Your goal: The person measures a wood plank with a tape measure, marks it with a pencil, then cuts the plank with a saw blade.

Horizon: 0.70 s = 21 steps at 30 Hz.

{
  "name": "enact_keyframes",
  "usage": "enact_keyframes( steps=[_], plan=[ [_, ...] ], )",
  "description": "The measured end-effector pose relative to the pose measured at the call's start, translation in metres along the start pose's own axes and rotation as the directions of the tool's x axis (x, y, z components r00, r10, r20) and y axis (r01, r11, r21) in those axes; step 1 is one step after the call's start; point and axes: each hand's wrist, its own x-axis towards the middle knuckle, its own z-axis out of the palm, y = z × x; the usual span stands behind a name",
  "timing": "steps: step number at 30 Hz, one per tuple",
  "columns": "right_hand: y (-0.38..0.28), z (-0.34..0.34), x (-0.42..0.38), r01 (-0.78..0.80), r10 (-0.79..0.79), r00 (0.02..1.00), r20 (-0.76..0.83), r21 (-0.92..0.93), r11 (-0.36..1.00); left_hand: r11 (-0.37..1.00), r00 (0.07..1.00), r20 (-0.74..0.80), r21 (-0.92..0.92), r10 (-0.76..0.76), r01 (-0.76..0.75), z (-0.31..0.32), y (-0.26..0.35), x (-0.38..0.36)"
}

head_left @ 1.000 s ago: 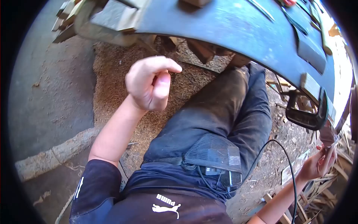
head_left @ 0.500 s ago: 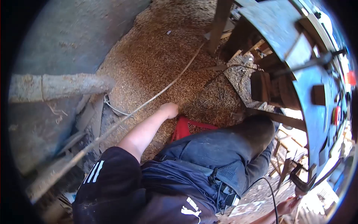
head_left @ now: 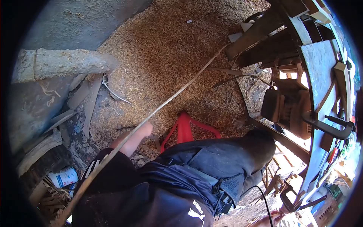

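Note:
My left hand [head_left: 145, 130] is closed, its back turned up, and hangs low over the wood shavings. Whatever is inside its fingers, if anything, is hidden. A long thin stick [head_left: 170, 99] crosses in front of my left forearm, just above the hand. To the hand's right is a red plastic stool [head_left: 184, 130], partly under my leg. At the lower right, my right hand [head_left: 276, 217] is closed at the end of a dark metal C-clamp [head_left: 289, 198], beside the workbench; its fingers show only in part.
The workbench [head_left: 321, 60] with wooden legs stands along the right, with another clamp [head_left: 332, 128] on its edge. A log [head_left: 68, 63] juts out from the wall at left. Scrap boards [head_left: 90, 102] and a white tub [head_left: 63, 177] lie at lower left. Shavings [head_left: 159, 49] cover the floor.
My left hand has moved back to the left, away from the stool and closer to my body. The view has shifted, showing more of the stool. My right hand stays at the C-clamp.

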Motion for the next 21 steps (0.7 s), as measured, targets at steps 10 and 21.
enact_keyframes(
  steps=[10, 21],
  plan=[
    [-0.061, -0.023, 0.013, -0.428, 0.386, 0.897, 0.213, 0.213, 0.878, 0.936, 0.999, -0.017, -0.35, 0.043, -0.046, 0.057, 0.009, 0.053],
    [-0.082, -0.015, 0.012, -0.392, 0.352, 0.915, 0.199, 0.226, 0.892, 0.769, 0.965, -0.239, -0.595, 0.106, -0.232, -0.009, 0.106, 0.053]
  ],
)
